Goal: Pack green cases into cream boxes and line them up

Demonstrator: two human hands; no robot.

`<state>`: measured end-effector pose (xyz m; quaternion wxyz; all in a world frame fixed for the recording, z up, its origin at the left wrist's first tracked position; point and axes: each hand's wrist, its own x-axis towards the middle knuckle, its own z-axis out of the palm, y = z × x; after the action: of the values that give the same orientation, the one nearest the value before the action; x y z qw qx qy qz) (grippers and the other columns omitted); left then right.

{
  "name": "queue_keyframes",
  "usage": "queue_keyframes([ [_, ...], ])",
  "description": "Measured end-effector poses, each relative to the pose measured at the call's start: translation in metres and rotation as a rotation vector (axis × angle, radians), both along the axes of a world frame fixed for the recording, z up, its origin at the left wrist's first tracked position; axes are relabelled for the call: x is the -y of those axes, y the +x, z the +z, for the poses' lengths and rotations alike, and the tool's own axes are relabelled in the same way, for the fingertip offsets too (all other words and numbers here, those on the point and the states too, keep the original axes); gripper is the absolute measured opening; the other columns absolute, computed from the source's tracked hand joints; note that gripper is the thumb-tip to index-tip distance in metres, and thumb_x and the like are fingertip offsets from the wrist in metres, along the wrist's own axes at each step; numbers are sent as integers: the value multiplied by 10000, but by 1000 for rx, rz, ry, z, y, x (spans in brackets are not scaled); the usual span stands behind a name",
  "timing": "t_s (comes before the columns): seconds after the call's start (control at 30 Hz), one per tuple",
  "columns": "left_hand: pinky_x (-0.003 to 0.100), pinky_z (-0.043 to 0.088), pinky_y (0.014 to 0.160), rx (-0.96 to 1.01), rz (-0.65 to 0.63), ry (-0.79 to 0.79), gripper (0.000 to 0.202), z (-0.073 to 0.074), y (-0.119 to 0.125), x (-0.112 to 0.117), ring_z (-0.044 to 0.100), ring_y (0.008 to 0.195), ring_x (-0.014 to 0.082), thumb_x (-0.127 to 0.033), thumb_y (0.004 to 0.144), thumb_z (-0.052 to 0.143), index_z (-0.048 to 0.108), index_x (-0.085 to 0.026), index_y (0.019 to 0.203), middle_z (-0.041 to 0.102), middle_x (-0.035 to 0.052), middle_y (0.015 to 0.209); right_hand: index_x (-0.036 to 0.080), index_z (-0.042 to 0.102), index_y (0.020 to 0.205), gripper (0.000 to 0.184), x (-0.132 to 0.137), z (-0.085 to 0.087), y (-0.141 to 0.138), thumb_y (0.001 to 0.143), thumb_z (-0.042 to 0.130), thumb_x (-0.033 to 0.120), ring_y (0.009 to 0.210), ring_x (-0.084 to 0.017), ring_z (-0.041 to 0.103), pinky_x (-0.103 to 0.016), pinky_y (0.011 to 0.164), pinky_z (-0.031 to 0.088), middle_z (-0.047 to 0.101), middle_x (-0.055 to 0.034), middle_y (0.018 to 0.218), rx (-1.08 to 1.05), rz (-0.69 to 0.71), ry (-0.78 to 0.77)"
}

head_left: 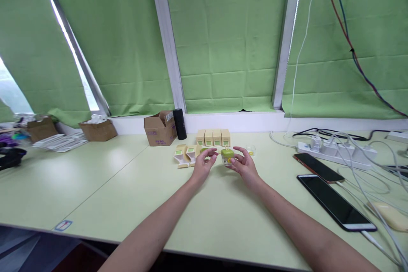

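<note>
My right hand [247, 166] is closed on a small clear jar with a green lid [227, 156] and a loop on top, thumb at its near right side. To the left of the jar, my left hand [204, 165] has its fingers curved and apart; it appears to hold nothing. Part of a green object shows behind the left fingers, mostly hidden. Opened small cardboard boxes [181, 156] with green labels lie just left of that hand. A row of several closed small boxes [213, 137] stands behind both hands. Beyond the right hand sits a small clear container [250, 151].
A brown carton [160, 129] and a black cylinder [179, 124] stand at the back. On the right lie two phones [336, 202], a white power strip [336, 155] with chargers and tangled cables. Papers [60, 141] and another carton [98, 129] are far left.
</note>
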<state>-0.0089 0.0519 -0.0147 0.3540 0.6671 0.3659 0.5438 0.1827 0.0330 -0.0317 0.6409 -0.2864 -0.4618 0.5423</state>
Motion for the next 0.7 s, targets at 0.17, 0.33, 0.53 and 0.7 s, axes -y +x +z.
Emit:
queue_keyframes([
  [0.17,351,514,893,-15,-7,3,426,0,0,0,679,1115,254,-477,897,686,692,-179,1201,743,138,1150,303,535,1209,675,3,6,2,663,906,448,990,-288,748,-569,955,583,764,-48,1045,-77,60,-13],
  [0.33,346,508,895,-16,-8,4,419,0,0,1,678,1114,251,-479,898,685,692,-185,1196,744,132,1148,312,537,1215,637,2,7,3,692,854,488,930,-318,773,-596,937,571,773,-39,999,-108,105,-36],
  [0.53,348,518,879,-9,-12,-9,431,-1,1,0,681,1114,260,-491,891,697,697,-189,1198,745,134,1144,319,524,1246,576,2,7,7,759,760,519,939,-321,779,-581,952,554,778,-48,981,-111,159,-63],
  [0.7,350,521,873,-16,-12,-4,424,0,1,1,685,1111,263,-487,886,705,701,-188,1186,748,134,1137,322,535,1239,531,2,7,7,782,741,497,939,-323,777,-583,935,558,779,-53,979,-122,165,-57],
])
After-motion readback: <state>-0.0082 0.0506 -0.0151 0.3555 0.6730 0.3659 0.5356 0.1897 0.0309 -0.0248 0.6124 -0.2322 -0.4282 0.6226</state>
